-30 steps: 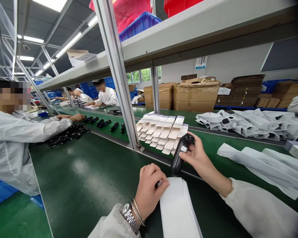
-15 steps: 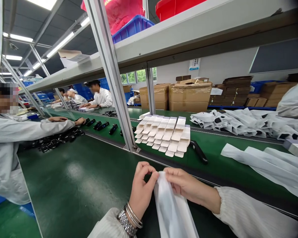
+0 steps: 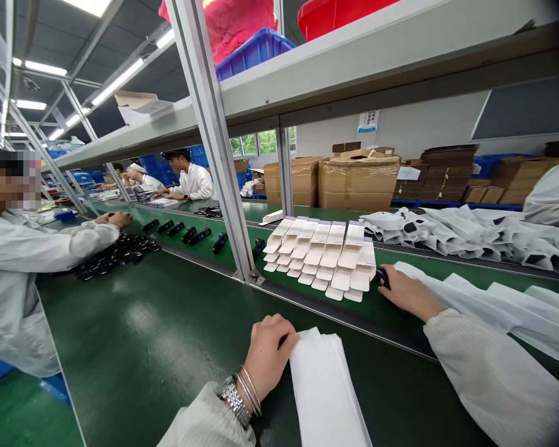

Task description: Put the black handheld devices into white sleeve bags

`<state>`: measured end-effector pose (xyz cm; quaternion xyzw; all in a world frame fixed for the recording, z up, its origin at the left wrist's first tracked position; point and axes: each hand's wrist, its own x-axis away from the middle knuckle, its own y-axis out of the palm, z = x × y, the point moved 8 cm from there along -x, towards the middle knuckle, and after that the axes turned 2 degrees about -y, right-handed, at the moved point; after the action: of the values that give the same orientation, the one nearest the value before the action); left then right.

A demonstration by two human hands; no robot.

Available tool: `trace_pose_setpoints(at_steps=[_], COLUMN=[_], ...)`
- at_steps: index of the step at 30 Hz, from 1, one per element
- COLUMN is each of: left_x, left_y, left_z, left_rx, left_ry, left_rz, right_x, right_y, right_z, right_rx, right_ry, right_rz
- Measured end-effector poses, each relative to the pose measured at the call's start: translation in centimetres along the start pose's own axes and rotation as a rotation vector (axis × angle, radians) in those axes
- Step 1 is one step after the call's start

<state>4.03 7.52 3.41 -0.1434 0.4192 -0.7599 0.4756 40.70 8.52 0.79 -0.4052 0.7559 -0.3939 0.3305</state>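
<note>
My left hand (image 3: 271, 349), fingers closed, pinches the top left corner of a stack of flat white sleeves (image 3: 328, 391) that lies on the green table (image 3: 168, 323). On the green belt, my right hand (image 3: 407, 288) is closed around one end of a black device (image 3: 382, 279); the rest of the device is hidden by the hand. Just left of it stand rows of open white boxes (image 3: 319, 254). Several white sleeves (image 3: 489, 304) lie spread on the belt behind my right forearm.
A metal post (image 3: 214, 136) rises at the table's edge and holds a shelf (image 3: 377, 68). Black devices (image 3: 198, 236) lie along the belt. A person (image 3: 9, 267) reaches over black parts (image 3: 116, 254) at left. White sleeves (image 3: 461, 236) are heaped beyond the belt.
My right hand has left the sleeves and moved right and forward to the black device, taking hold of it. The white boxes and devices have shifted slightly right. The person at left has drawn an arm back.
</note>
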Motion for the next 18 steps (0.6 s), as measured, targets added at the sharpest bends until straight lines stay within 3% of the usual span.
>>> trace_pose_setpoints(at_steps=[2, 5, 7, 9, 11, 14, 18], left_x=[0.1, 0.3, 0.5, 0.7, 1.0, 1.3, 1.6], left_y=[-0.2, -0.7, -1.0, -1.3, -1.5, -1.8, -1.9], left_z=[0.7, 1.8, 2.5, 3.2, 3.6, 4.0, 4.5], left_rx=[-0.011, -0.023, -0.022, -0.027, -0.041, -0.046, -0.005], left_ry=[0.054, 0.128, 0.169, 0.209, 0.247, 0.283, 0.323], left_rz=[0.035, 0.076, 0.087, 0.100, 0.121, 0.161, 0.185], right_x=[-0.4, -0.5, 0.3, 1.5, 3.2, 6.0, 9.1], right_y=[-0.2, -2.8, -4.8, -5.6, -5.0, -2.9, 0.3], right_z=[1.1, 1.4, -0.3, -3.3, -7.4, -12.9, -16.8], right_rx=[-0.066, -0.175, -0.405, -0.792, -1.103, -1.294, -1.383], right_ry=[0.059, 0.124, 0.085, -0.017, -0.106, -0.191, -0.251], right_rz=[0.047, 0.210, 0.325, 0.338, 0.214, 0.026, -0.176])
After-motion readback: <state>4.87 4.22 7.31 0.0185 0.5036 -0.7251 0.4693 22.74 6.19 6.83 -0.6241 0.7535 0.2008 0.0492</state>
